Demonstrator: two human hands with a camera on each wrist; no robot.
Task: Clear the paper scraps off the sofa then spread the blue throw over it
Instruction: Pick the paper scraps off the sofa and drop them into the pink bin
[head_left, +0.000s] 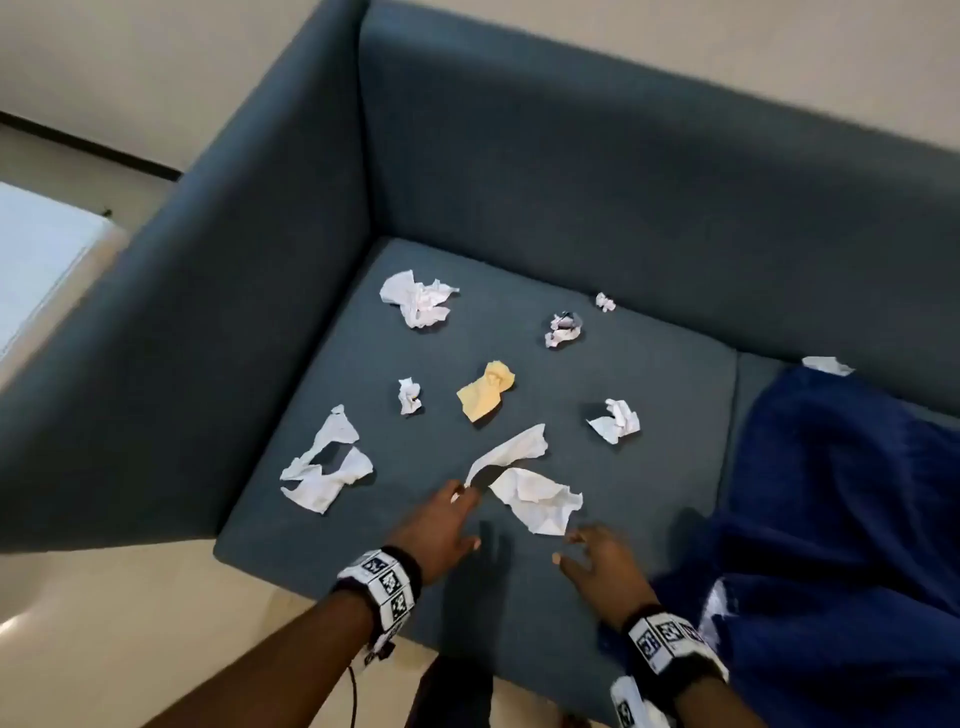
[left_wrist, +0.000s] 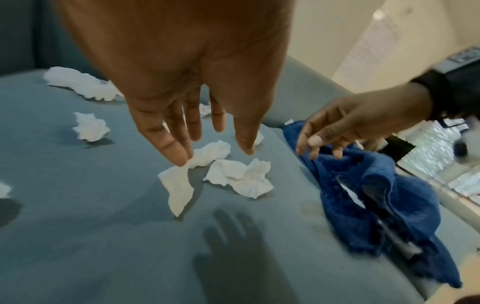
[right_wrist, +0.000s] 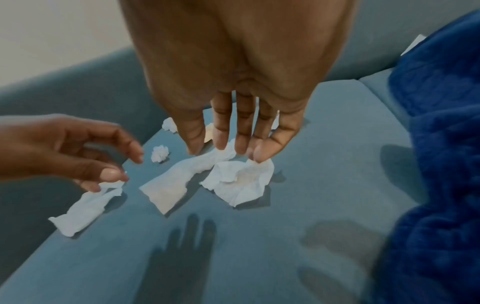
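Note:
Several crumpled white paper scraps and one yellow scrap (head_left: 485, 397) lie scattered on the grey-blue sofa seat (head_left: 363, 545). My left hand (head_left: 465, 514) hovers open over the seat's front, fingertips (left_wrist: 182, 160) at the near end of a long white strip (head_left: 511, 452). My right hand (head_left: 571, 548) is open too, fingers spread just short of a crumpled white sheet (head_left: 540, 504). In the right wrist view its straight fingers (right_wrist: 241, 144) point down at that sheet (right_wrist: 241, 183). The blue throw (head_left: 831, 519) lies bunched on the seat to the right.
The sofa's left armrest (head_left: 208, 312) and backrest (head_left: 623, 182) wall in the seat. One white scrap (head_left: 826, 365) pokes out behind the throw. Pale floor (head_left: 104, 623) lies in front, and a white surface (head_left: 36, 249) stands beyond the armrest.

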